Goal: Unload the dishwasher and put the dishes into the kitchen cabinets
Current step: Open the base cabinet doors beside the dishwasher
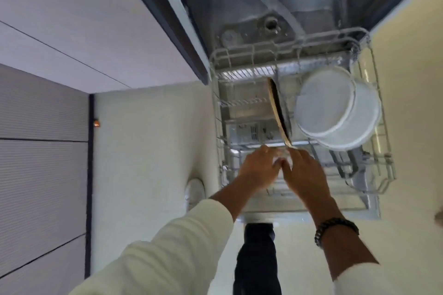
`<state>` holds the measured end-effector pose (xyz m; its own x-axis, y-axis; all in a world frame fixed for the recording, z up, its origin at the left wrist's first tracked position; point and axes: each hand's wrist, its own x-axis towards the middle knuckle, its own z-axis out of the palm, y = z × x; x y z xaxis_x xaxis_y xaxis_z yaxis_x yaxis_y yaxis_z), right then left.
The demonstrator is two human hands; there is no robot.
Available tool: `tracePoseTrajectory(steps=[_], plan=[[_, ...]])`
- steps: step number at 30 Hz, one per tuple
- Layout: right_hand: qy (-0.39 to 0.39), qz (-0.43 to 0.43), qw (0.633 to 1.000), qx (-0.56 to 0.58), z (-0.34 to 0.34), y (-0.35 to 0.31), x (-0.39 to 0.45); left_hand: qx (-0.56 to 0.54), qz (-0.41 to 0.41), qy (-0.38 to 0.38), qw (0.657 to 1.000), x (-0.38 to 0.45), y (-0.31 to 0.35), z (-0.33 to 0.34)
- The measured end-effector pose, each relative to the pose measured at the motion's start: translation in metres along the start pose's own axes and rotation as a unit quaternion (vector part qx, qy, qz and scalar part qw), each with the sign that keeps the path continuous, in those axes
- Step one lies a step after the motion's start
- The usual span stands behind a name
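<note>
Wire rack (pixel 381 170), grey-coated, is holding two round white plates (pixel 335 108) on edge. A thin dark plate (pixel 279 112) (pale rim) is standing left of them; both hands (pixel 260 166) (pixel 303 170) are meeting at its near edge, fingers blurred, grip unclear.

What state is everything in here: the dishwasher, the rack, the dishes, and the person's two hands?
Dishwasher: open.
Lower rack: pulled out, partly loaded.
Dark plate: standing on edge in the rack.
Two white plates: leaning together, on edge.
Left hand: reaching into the rack; grip blurred.
Right hand: at the dark plate's edge; grip unclear.
</note>
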<state>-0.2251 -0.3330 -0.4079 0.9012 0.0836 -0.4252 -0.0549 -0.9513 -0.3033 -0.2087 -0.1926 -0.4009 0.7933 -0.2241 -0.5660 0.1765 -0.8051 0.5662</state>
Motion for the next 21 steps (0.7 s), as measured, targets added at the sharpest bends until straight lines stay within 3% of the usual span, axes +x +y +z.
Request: tracePoseTrajectory(steps=[5, 12, 21], plan=[[0.067, -0.026, 0.995, 0.071, -0.062, -0.083, 0.015, -0.053, -0.014, 0.055, 0.997, -0.018, 0.000, -0.098], [0.044, -0.117, 0.987, 0.100, -0.117, -0.215, 0.051, -0.109, -0.046, 0.188, 0.975, -0.055, -0.038, -0.238], [-0.020, -0.259, 0.952, 0.162, -0.129, -0.457, 0.092, -0.170, -0.122, 0.431, 0.878, -0.143, -0.198, -0.407]])
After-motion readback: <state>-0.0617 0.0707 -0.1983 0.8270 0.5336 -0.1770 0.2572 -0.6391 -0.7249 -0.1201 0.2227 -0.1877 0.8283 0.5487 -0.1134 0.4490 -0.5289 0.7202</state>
